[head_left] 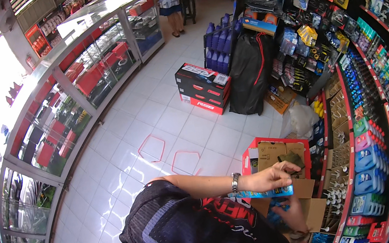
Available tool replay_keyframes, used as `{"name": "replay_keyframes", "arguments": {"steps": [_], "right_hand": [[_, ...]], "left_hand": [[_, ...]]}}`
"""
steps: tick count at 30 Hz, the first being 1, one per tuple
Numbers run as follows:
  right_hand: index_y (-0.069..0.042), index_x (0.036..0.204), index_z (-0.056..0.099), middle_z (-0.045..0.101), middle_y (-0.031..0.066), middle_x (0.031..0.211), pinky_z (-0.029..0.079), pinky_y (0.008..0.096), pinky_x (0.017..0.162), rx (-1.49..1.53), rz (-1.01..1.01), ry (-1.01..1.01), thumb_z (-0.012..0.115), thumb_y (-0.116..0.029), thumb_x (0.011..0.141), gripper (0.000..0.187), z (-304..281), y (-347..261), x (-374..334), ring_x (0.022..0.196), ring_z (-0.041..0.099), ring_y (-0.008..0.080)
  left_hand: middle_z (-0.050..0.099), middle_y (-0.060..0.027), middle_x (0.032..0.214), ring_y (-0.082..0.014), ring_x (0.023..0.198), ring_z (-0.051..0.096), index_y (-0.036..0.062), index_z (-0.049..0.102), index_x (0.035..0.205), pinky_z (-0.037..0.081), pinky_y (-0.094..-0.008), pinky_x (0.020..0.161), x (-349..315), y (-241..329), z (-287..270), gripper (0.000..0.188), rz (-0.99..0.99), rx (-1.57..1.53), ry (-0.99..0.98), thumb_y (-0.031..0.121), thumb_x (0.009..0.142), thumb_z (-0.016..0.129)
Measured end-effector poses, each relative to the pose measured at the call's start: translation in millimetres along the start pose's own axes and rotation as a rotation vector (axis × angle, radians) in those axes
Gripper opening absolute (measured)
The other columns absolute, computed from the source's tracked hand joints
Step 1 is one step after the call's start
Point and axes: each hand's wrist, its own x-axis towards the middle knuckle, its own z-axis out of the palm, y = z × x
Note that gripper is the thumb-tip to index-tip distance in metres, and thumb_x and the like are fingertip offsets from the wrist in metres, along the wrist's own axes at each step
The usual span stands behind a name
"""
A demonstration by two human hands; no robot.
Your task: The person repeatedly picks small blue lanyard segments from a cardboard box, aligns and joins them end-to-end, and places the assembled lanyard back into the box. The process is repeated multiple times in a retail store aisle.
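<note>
My left hand [273, 178], with a metal watch [235, 182] on the wrist, reaches across in front of my body. Its fingers are closed at the upper edge of a strip of shiny blue sachets [267, 193], which it seems to hold. Just below, my right hand [292, 216] is slightly blurred, fingers and thumb apart, over an open cardboard box [316, 212]. More blue packets [276, 210] show partly in that box, beside the right fingers. Beyond my left hand stands a red box [246, 161] with brown cartons [271, 152] inside.
Shelves of bottles [366, 160] and hanging packs [293, 39] line the right. Stacked black-and-red boxes [203, 87] and a black covered bundle [250, 74] stand ahead. Glass display cases [95, 71] curve along the left. Another person [169, 1] stands far back. Red outlines [152, 148] mark the tiles.
</note>
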Motion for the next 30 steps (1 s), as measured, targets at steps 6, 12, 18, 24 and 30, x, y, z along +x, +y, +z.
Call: {"name": "replay_keyframes", "arguments": {"steps": [6, 12, 18, 24, 30], "right_hand": [[0.002, 0.109, 0.054, 0.064, 0.0071, 0.084, 0.049, 0.0218, 0.048, 0.456, 0.102, 0.122, 0.055, -0.012, 0.095, 0.02, 16.8, -41.0, 30.8, 0.057, 0.059, 0.0095], [0.005, 0.109, 0.053, 0.064, 0.0146, 0.1, 0.057, 0.0305, 0.064, 0.501, 0.325, -0.25, 0.055, -0.011, 0.094, 0.021, -62.3, -58.6, 14.9, 0.082, 0.068, 0.0238], [0.007, 0.111, 0.057, 0.065, 0.0079, 0.102, 0.05, 0.0244, 0.075, 0.276, 0.212, -0.711, 0.056, -0.016, 0.095, 0.028, -70.5, -61.3, 27.1, 0.091, 0.061, 0.0119], [0.0, 0.109, 0.062, 0.059, 0.0008, 0.071, 0.048, 0.0229, 0.06, 0.148, 0.319, -0.67, 0.058, -0.019, 0.094, 0.024, -56.7, -102.7, 20.9, 0.064, 0.056, 0.0076], [0.004, 0.085, 0.06, 0.065, 0.0075, 0.067, 0.048, 0.0238, 0.046, -0.033, 0.017, -0.43, 0.051, -0.026, 0.098, 0.034, -64.4, -142.5, 1.5, 0.053, 0.064, 0.0137]], "left_hand": [[0.035, -0.0099, 0.142, -0.0174, 0.127, 0.038, 0.0145, 0.006, 0.151, 0.038, -0.0366, 0.102, -20.2, -33.9, 12.3, 0.071, -0.242, -0.521, -0.12, 0.031, 0.098, 0.051], [0.067, -0.0036, 0.079, -0.0103, 0.078, 0.061, -0.0007, 0.061, 0.099, 0.048, -0.0292, 0.071, -20.7, -28.4, -5.2, 0.034, -0.471, -0.215, -0.436, 0.032, 0.098, 0.05], [0.061, -0.0085, 0.066, -0.0152, 0.061, 0.058, -0.0034, 0.058, 0.09, 0.045, -0.0319, 0.057, 7.1, 17.2, 5.8, 0.034, -0.204, 0.191, -0.776, 0.028, 0.097, 0.049], [0.057, -0.015, 0.063, -0.0208, 0.062, 0.058, -0.0047, 0.057, 0.09, 0.043, -0.0354, 0.058, 17.6, 71.0, -10.8, 0.033, -0.346, 0.015, -0.775, 0.024, 0.099, 0.044], [0.064, -0.0078, 0.07, -0.0154, 0.056, 0.058, -0.0022, 0.054, 0.085, 0.046, -0.03, 0.052, 8.0, 93.9, -0.5, 0.032, 0.044, 0.082, -0.496, 0.021, 0.101, 0.04]]}}
